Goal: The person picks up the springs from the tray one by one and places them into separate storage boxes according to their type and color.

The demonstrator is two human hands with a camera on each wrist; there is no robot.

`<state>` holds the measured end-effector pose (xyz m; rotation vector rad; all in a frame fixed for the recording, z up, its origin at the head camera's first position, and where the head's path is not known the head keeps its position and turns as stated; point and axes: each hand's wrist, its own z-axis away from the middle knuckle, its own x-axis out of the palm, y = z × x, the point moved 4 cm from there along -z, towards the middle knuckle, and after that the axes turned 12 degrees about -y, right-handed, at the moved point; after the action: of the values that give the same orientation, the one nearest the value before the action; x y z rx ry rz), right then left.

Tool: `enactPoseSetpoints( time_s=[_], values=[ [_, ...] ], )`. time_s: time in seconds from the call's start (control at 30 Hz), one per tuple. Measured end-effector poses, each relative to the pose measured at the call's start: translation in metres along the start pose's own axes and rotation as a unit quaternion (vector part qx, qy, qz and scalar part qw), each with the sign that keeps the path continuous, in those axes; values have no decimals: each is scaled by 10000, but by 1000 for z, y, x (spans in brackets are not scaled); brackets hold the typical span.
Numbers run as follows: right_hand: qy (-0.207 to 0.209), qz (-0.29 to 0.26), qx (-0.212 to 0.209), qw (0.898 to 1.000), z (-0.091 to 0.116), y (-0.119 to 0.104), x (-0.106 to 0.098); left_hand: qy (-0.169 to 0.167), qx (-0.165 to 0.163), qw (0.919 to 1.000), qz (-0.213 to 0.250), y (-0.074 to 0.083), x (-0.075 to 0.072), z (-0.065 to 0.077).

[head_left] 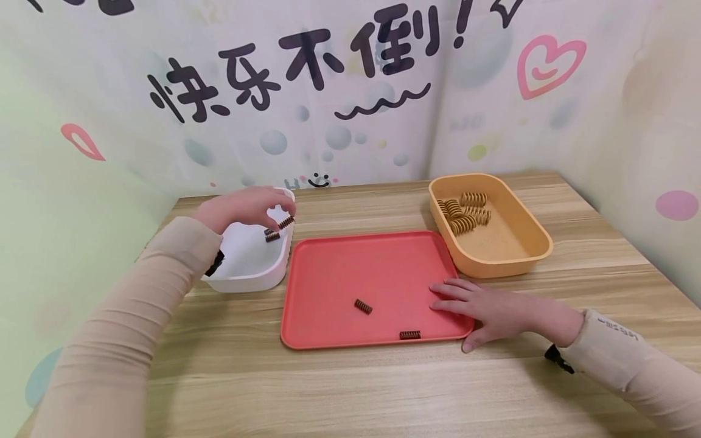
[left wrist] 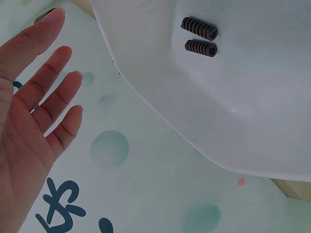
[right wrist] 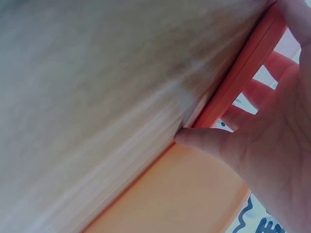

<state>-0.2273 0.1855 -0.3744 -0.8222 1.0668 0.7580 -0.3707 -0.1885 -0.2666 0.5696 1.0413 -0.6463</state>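
Note:
Over the white bin [head_left: 246, 283] at the left, my left hand [head_left: 246, 207] pinches a small dark coil spring [head_left: 287, 222] between thumb and index finger. Only part of that spring [left wrist: 43, 16] shows behind the thumb in the left wrist view; the other fingers are spread. Two more dark springs [left wrist: 199, 28] lie side by side on the bin's floor. My right hand [head_left: 495, 310] rests on the near right corner of the red tray [head_left: 378, 274], fingers extended over its surface and thumb outside its edge. On the tray are two dark springs, one [head_left: 363, 306] near the middle, another [head_left: 409, 335] along the front rim.
An orange bin [head_left: 506, 267] stands at the right, touching or close to the tray's far right side. Several larger brass-coloured springs [head_left: 462, 224] are heaped at its left end. The wooden table [head_left: 350, 389] meets a printed cloth backdrop [head_left: 350, 146] behind.

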Motion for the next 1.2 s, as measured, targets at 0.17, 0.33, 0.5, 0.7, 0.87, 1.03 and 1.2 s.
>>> enactPoseSetpoints(
  time_s=[0.17, 0.33, 0.5, 0.7, 0.87, 1.03, 1.2],
  values=[
    [-35, -22, -1, 10000, 0, 1, 0, -98, -177, 9991, 372, -10, 2, 2],
    [-46, -33, 12, 10000, 0, 0, 0, -256, -443, 9967, 632, -16, 5, 5],
    [17, 49, -17, 10000, 1, -1, -1, -336, -627, 9948, 729, -20, 7, 9],
    [53, 94, -21, 9999, 1, -1, 0, -525, -918, 9915, 759, -30, 12, 9],
    [22, 71, 29, 10000, 1, 1, 1, -674, -1046, 9899, 672, -39, 17, 5],
    [-74, -19, 137, 9999, 1, 2, 2, -791, -1081, 9897, 498, -49, 24, 1],
    [-50, -39, 101, 9999, 1, 1, 1, -880, -1206, 9876, 478, -55, 27, -2]
  ],
)
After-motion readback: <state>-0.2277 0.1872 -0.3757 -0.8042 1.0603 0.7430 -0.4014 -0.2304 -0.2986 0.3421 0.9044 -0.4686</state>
